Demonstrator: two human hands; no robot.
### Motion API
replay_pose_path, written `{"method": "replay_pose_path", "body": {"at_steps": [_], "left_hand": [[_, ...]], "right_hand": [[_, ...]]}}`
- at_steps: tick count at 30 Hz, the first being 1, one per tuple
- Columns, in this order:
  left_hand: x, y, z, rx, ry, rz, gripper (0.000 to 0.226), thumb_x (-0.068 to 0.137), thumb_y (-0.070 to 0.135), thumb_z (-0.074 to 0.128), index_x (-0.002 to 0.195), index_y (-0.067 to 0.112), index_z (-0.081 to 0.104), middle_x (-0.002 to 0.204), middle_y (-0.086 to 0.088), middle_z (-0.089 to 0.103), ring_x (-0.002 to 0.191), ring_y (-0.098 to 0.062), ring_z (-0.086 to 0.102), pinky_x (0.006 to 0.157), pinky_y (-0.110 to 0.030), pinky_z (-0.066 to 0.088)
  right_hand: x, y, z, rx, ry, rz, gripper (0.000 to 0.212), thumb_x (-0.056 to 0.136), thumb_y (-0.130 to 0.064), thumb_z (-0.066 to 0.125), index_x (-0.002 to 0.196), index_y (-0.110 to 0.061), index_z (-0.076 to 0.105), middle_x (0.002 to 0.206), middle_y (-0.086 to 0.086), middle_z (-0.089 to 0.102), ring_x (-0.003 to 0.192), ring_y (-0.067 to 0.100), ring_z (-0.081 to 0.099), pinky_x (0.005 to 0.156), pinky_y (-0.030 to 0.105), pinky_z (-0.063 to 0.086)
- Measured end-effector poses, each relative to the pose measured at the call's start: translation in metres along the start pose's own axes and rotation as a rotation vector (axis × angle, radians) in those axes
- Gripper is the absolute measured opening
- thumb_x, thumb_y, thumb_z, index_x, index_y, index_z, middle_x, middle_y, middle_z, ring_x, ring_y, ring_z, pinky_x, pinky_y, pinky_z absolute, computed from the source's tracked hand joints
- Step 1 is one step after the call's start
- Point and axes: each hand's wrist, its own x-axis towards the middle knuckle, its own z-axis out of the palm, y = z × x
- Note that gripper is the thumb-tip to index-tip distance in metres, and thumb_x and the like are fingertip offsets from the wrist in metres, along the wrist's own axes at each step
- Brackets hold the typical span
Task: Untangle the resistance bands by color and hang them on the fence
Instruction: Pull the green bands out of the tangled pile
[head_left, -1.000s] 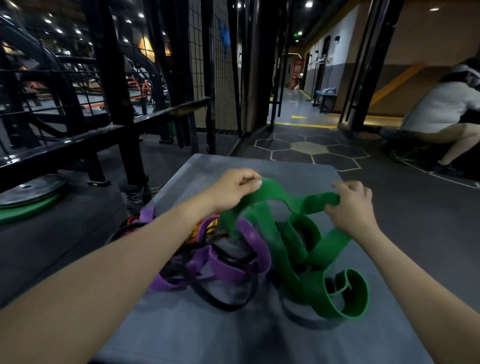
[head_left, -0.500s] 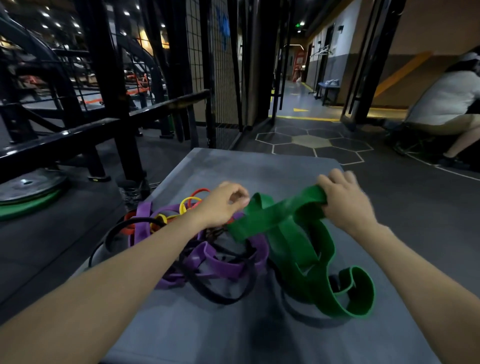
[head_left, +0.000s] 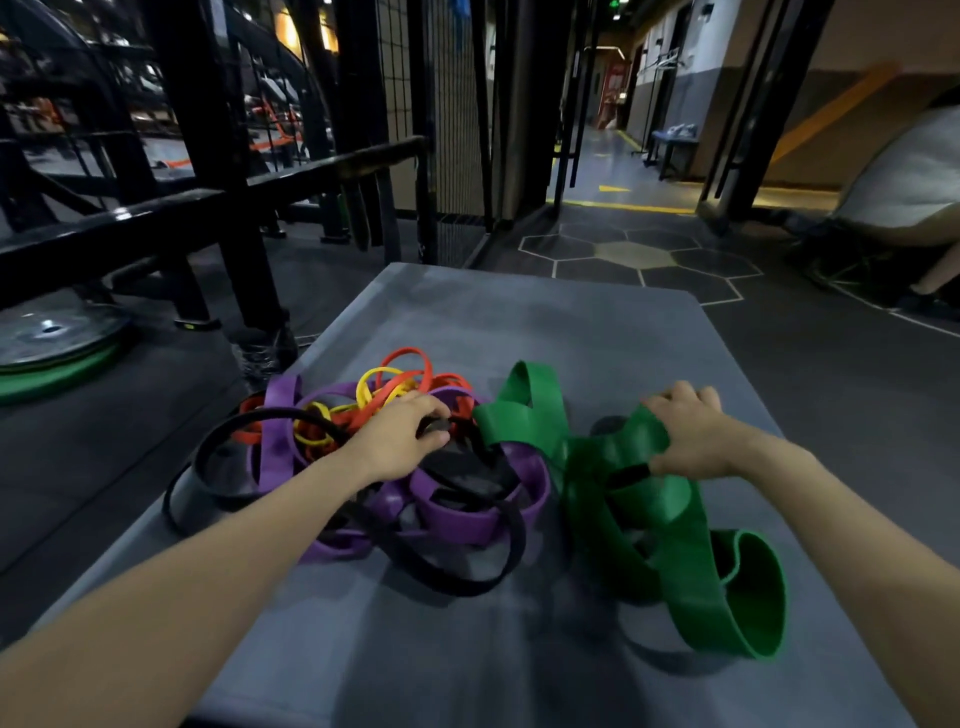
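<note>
L hand (head_left: 402, 441) fingers curled, pinching black band (head_left: 457, 577) in the tangle w/ purple bands (head_left: 483, 519) on grey tabletop (head_left: 519, 322). R hand (head_left: 688, 436) grips bunched green band (head_left: 691, 571), just right of pile. Grip detail under both hands hidden; fence (head_left: 436, 104) well beyond.

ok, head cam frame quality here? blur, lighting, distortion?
Head view: dim overall, with bright ceiling-light spots at upper left and glare on the black rail; soft shadows under the green band on the grey platform; wide-angle bending stretches both forearms at the bottom edge; left hand and right hand slightly soft; background gym dark and smeared.
</note>
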Motion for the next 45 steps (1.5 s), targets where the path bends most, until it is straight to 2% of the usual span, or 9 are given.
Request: {"method": "replay_pose_path", "body": {"at_steps": [4,8,14,19,22,25,29,34,45], "left_hand": [[-0.02,0.0,-0.001,-0.055,0.036,0.04,0.02,0.09,0.019,0.059,0.108,0.013,0.064,0.111,-0.003,0.063,0.106,-0.018,0.056,0.088,-0.022,0.039],[-0.049,-0.005,0.0,-0.015,0.006,0.091,0.029,0.089,0.025,0.06,0.116,0.015,0.06,0.117,-0.002,0.058,0.113,-0.017,0.053,0.1,-0.027,0.039],[-0.103,-0.018,0.0,0.041,-0.023,0.128,0.072,0.064,0.066,0.063,0.119,0.022,0.046,0.116,0.009,0.044,0.109,-0.008,0.047,0.095,-0.03,0.042],[-0.109,-0.015,0.008,0.324,-0.07,0.186,0.041,0.078,0.052,0.062,0.104,0.02,0.058,0.107,0.002,0.057,0.105,-0.017,0.053,0.087,-0.03,0.039],[-0.108,-0.014,-0.01,0.005,0.034,0.151,0.045,0.079,0.058,0.047,0.088,0.017,0.063,0.085,0.002,0.061,0.082,-0.008,0.057,0.075,-0.028,0.044],[-0.099,-0.019,-0.047,-0.167,0.252,0.076,0.019,0.09,0.029,0.057,0.078,0.015,0.058,0.063,0.007,0.049,0.063,0.004,0.049,0.059,-0.014,0.035],[-0.074,-0.044,-0.09,-0.134,0.529,-0.194,0.028,0.096,0.023,0.048,0.07,0.012,0.043,0.062,0.003,0.042,0.071,-0.021,0.044,0.06,-0.027,0.022],[-0.064,-0.076,-0.081,-0.009,0.298,-0.292,0.037,0.095,0.032,0.048,0.064,0.014,0.04,0.068,-0.013,0.048,0.075,-0.035,0.053,0.062,-0.03,0.028],[-0.111,-0.08,-0.059,-0.2,0.016,-0.304,0.04,0.079,0.058,0.059,0.077,0.019,0.051,0.069,0.005,0.054,0.063,-0.002,0.051,0.063,-0.014,0.04]], "right_hand": [[-0.008,-0.042,0.005,0.064,0.292,-0.316,0.054,0.081,-0.023,0.061,0.132,-0.022,0.046,0.132,0.005,0.038,0.119,0.027,0.032,0.103,0.029,0.027],[-0.01,-0.082,0.045,0.106,0.126,-0.58,0.051,0.075,-0.017,0.066,0.125,-0.018,0.056,0.127,0.003,0.047,0.115,0.024,0.04,0.102,0.025,0.028],[-0.01,-0.105,0.065,0.283,0.243,-0.535,0.022,0.075,-0.018,0.062,0.093,-0.006,0.066,0.098,0.011,0.063,0.095,0.03,0.056,0.085,0.039,0.045],[-0.012,-0.124,0.046,0.56,0.371,-0.42,0.006,0.079,-0.008,0.064,0.084,-0.004,0.062,0.079,0.013,0.064,0.079,0.028,0.06,0.068,0.035,0.038],[-0.011,-0.12,0.047,0.469,0.338,-0.41,0.012,0.079,-0.013,0.067,0.089,-0.007,0.065,0.088,0.013,0.069,0.087,0.031,0.062,0.069,0.034,0.042],[-0.013,-0.112,0.051,0.428,0.282,-0.365,0.018,0.078,-0.021,0.071,0.094,-0.013,0.067,0.092,0.01,0.07,0.091,0.029,0.062,0.075,0.033,0.045],[-0.013,-0.109,0.055,0.251,0.277,-0.316,0.021,0.081,-0.025,0.067,0.1,-0.017,0.067,0.103,0.008,0.066,0.102,0.028,0.055,0.082,0.033,0.043],[-0.013,-0.128,0.056,0.084,0.299,-0.458,0.051,0.075,-0.022,0.065,0.125,-0.019,0.055,0.12,0.006,0.054,0.111,0.028,0.046,0.096,0.033,0.04],[-0.015,-0.22,0.079,-0.205,0.252,-0.507,0.058,0.083,-0.052,0.055,0.133,-0.025,0.04,0.135,0.018,0.033,0.123,0.033,0.035,0.102,0.043,0.028]]}}
